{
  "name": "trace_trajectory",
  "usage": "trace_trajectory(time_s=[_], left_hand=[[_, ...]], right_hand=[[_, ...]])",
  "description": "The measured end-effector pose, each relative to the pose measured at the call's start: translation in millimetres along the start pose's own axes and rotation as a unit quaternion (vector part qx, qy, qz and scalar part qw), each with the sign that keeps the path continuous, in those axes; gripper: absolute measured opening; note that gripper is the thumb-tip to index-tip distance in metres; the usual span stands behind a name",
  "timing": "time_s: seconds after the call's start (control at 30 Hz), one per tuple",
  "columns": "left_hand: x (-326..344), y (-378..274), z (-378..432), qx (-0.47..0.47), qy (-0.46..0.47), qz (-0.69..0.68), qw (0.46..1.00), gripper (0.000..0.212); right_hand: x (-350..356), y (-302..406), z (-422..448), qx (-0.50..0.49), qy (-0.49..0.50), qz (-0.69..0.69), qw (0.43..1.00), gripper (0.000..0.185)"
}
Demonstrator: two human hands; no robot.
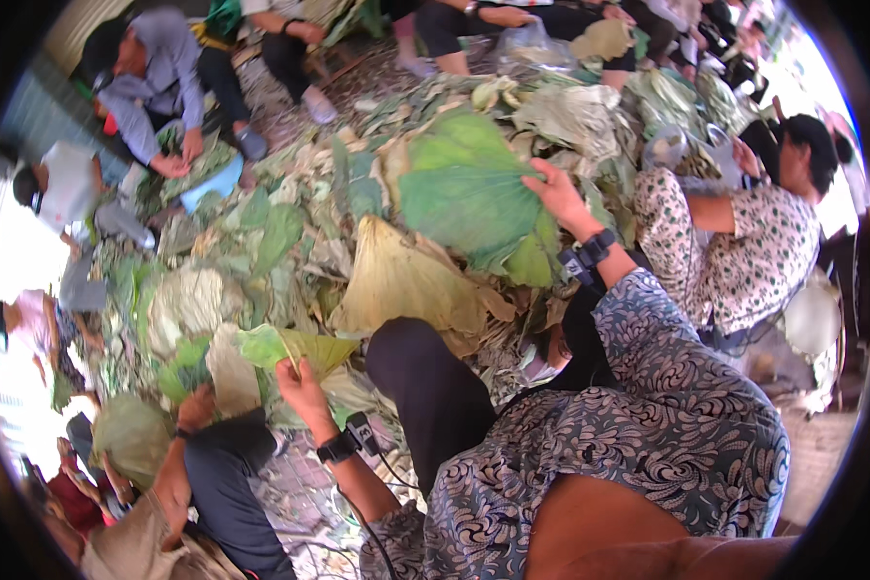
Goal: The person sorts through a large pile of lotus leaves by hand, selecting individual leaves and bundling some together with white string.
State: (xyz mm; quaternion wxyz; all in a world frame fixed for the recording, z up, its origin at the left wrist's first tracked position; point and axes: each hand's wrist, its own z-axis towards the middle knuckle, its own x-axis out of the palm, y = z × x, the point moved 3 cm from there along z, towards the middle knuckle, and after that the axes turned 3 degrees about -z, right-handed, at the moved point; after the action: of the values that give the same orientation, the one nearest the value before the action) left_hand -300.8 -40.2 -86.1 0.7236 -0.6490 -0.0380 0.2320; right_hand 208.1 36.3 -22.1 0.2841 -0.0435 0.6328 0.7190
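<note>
My right hand (557,194) grips the edge of a large green leaf (467,199), which looks like a lotus leaf. It is spread above the pile, with a brighter green part at its far side. Between the thumb and fingers of my left hand (301,391) is a smaller yellow-green leaf (322,354), folded along a pale rib. In front of my knee (424,370) lies a big dry, yellowish leaf (399,283) with a pointed top. Under and around these leaves stretches a wide heap of green and withered leaves (275,181).
Close by on the left, a co-worker's hand (197,407) is at the leaves. A person in a spotted outfit (739,239) sits at the right, near a plastic bag (696,156). Another person (152,87) bends over leaves at the far left. Cables (366,529) hang by my left arm.
</note>
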Motion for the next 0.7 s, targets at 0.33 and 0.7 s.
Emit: trace_trajectory(time_s=[0.33,0.7], left_hand=[[210.1,-169.1,0.8,0.225,0.369,0.296,0.852,0.028],[292.3,-172.8,5.2,-0.142,0.521,-0.148,0.828,0.048]], right_hand=[[47.6,3.7,-3.6,-0.087,-0.048,0.077,0.992,0.03],[43.1,71.6,-25.6,-0.075,0.019,0.095,0.993,0.025]])
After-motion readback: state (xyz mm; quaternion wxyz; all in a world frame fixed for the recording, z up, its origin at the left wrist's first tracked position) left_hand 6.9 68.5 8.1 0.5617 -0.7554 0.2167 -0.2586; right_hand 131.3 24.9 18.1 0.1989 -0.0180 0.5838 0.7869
